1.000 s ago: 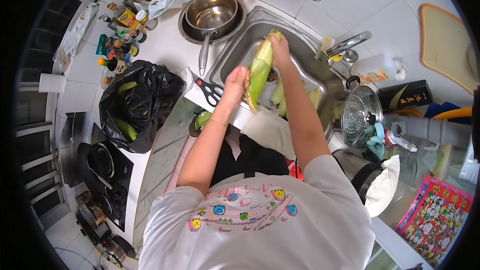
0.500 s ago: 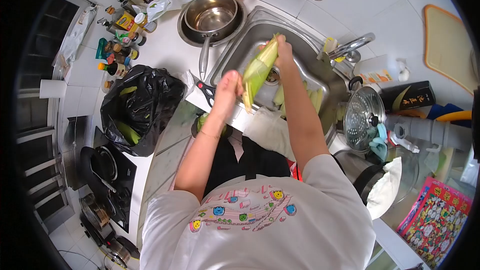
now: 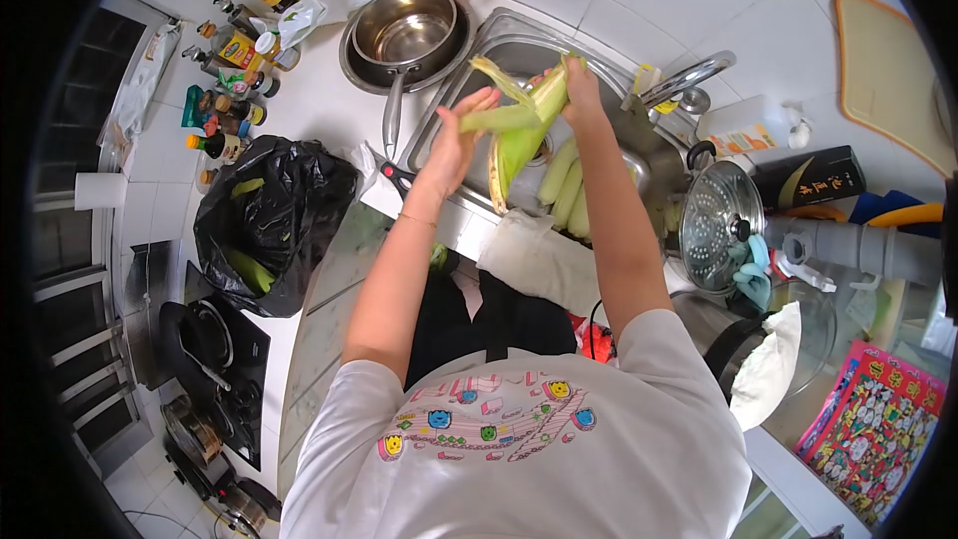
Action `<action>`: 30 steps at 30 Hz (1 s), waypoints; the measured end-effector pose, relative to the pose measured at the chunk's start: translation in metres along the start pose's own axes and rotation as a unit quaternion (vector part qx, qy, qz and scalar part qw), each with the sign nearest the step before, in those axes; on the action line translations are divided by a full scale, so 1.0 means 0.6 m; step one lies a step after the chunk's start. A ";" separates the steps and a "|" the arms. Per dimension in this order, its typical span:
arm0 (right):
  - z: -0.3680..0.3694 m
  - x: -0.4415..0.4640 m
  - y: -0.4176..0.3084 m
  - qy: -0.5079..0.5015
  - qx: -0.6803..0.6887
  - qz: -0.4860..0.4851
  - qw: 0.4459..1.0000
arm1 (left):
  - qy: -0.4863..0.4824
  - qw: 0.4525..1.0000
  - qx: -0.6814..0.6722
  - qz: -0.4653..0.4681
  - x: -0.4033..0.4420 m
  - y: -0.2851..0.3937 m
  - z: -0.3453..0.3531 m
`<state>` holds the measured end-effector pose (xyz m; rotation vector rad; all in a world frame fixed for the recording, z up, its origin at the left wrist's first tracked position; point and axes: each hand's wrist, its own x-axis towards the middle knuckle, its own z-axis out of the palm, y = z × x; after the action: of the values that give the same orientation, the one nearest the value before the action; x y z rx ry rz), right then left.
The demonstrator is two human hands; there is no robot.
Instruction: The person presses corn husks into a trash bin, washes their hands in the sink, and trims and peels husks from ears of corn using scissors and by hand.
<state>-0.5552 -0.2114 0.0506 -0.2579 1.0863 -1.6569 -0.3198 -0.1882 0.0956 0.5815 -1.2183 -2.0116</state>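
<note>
Over the metal sink, my right hand grips an ear of corn near its upper end. Green husk still wraps the ear, and some leaves are peeled outward to the left. My left hand is closed on a loosened husk leaf at the ear's left side. Several pale green ears lie in the sink below my right forearm. A cream cloth hangs over the sink's near edge.
Black-handled scissors and a black plastic bag with green husks are at the left. Nested pans stand left of the sink. The faucet and a glass lid are at the right.
Husk leaves have come away from the ear and spread to the left with my left hand, which has moved up. The camera view has shifted slightly.
</note>
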 end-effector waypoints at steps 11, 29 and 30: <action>-0.003 -0.042 0.024 0.039 0.034 0.047 0.998 | 0.118 0.970 0.212 0.015 0.036 -0.066 0.049; 0.016 -0.105 0.106 0.095 -0.004 0.005 0.995 | 0.330 0.884 0.326 -0.048 0.027 -0.066 0.064; 0.015 -0.105 0.107 0.093 -0.004 0.003 0.996 | 0.335 0.882 0.327 -0.050 0.025 -0.070 0.063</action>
<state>-0.4826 -0.1622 0.0291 -0.1066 1.2328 -1.6970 -0.3694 -0.1648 0.0754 1.5422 -1.3960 -1.2237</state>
